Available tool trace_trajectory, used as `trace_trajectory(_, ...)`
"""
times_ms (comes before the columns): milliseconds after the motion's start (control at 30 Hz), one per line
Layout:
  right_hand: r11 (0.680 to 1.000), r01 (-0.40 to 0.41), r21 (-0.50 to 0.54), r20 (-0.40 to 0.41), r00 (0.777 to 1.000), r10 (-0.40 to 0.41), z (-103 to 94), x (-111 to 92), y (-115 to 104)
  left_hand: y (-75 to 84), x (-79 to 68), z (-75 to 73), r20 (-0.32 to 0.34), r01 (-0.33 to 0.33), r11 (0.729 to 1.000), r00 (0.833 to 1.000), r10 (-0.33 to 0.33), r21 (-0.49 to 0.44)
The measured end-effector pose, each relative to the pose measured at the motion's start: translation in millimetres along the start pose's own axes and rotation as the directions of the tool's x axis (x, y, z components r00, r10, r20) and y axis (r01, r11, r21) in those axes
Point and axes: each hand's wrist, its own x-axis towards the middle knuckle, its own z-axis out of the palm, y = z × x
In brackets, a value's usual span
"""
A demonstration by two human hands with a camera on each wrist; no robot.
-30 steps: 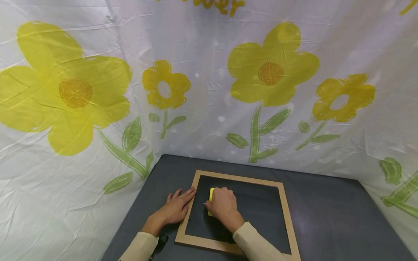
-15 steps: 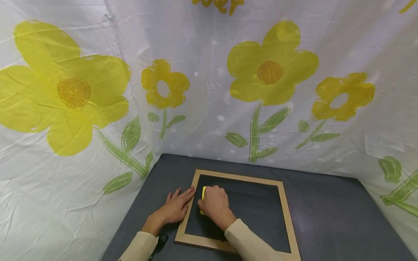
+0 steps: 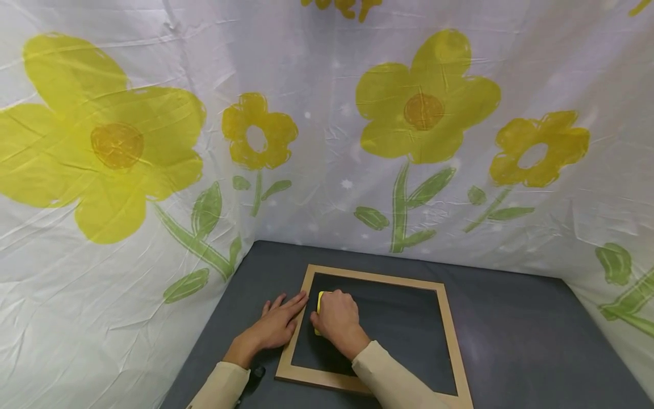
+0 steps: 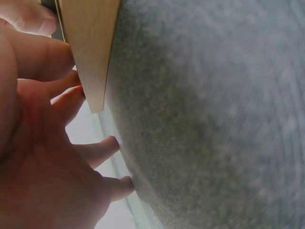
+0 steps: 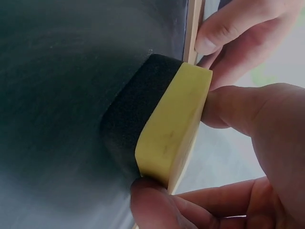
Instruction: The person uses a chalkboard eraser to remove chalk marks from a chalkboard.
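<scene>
A chalkboard (image 3: 393, 329) with a light wooden frame (image 3: 375, 277) lies flat on the dark table. My right hand (image 3: 338, 321) grips a yellow eraser (image 5: 174, 121) with a black felt side, its thumb and fingers at the eraser's edges. In the right wrist view the black felt (image 5: 138, 105) faces the board, close against its surface. My left hand (image 3: 273, 326) rests with spread fingers at the frame's left side, some fingertips on the wood and others on the table cloth, as the left wrist view shows.
The dark table (image 3: 516, 341) extends right of the board. A small black object (image 3: 257, 375) lies beside the left wrist. A white curtain (image 3: 317, 199) printed with yellow flowers hangs behind and to the left of the table.
My right hand has moved the eraser left across the board toward the frame's left side, then hardly shifted in the last half second. The left hand stays where it was.
</scene>
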Motion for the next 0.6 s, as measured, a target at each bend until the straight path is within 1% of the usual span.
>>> trace_trajectory(133, 1.0, -0.012, 0.014, 0.015, 1.0, 0.012, -2.1, -0.7, -0.5, 1.7, -1.8, -1.4, 0.004, 0.0, 1.0, 1.0, 0.0, -0.007)
trace_trajectory(333, 1.0, -0.018, 0.024, 0.015, 1.0, 0.017, -3.4, 1.1, 1.8, 1.2, -0.1, -1.4, 0.017, 0.016, 1.0, 1.0, -0.016, 0.019)
trace_trajectory(600, 0.999, -0.026, 0.038, 0.038, 0.999, 0.024, -4.8, -1.0, 5.8, 2.1, -1.6, -2.2, 0.019, 0.013, 1.0, 1.0, -0.014, 0.018)
